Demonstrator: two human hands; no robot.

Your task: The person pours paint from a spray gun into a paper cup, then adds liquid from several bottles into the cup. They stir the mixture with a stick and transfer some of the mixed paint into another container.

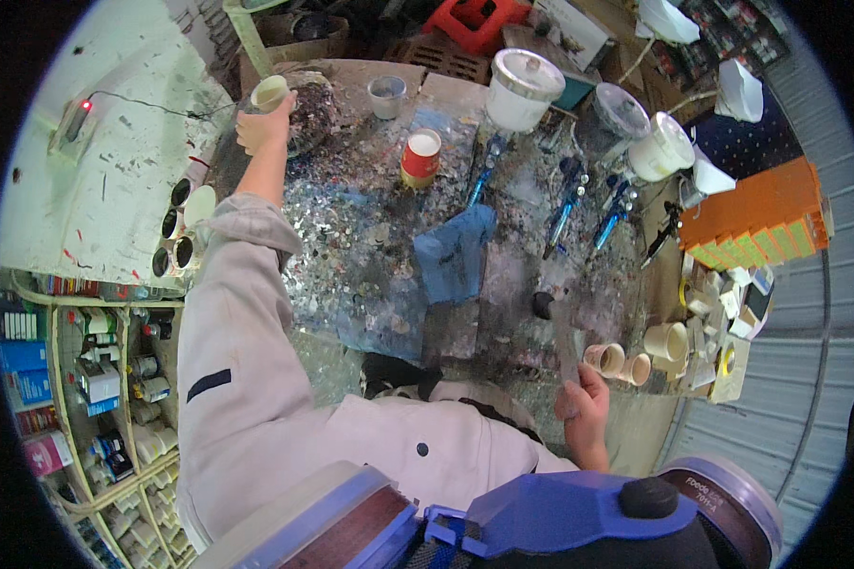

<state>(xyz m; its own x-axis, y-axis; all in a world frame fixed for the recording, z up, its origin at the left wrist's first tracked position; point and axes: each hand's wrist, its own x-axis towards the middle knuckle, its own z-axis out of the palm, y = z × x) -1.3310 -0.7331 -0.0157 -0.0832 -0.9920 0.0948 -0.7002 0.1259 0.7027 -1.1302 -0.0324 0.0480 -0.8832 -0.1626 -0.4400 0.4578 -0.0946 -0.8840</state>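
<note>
At the far left of the bench, my left hand (264,130) is closed round a pale cup (269,92). The cup stands at a round, paint-crusted mass (313,114); whether it rests there I cannot tell. Close to my body on the right, my right hand (586,410) grips a flat, translucent stirring stick (564,341), pointing away from me and somewhat blurred. Right beside that hand sit paper cups (604,358). A red and tan cup with white contents (421,156) stands mid-bench, and a clear plastic cup (386,97) is farther back.
Paint covers the bench (351,256). On it lie a blue cloth (454,254) and several spray guns (567,204). White tubs (525,90) line the back. An orange box (759,218) is at right; shelves (114,398) stand at left. My respirator (560,507) fills the lower edge.
</note>
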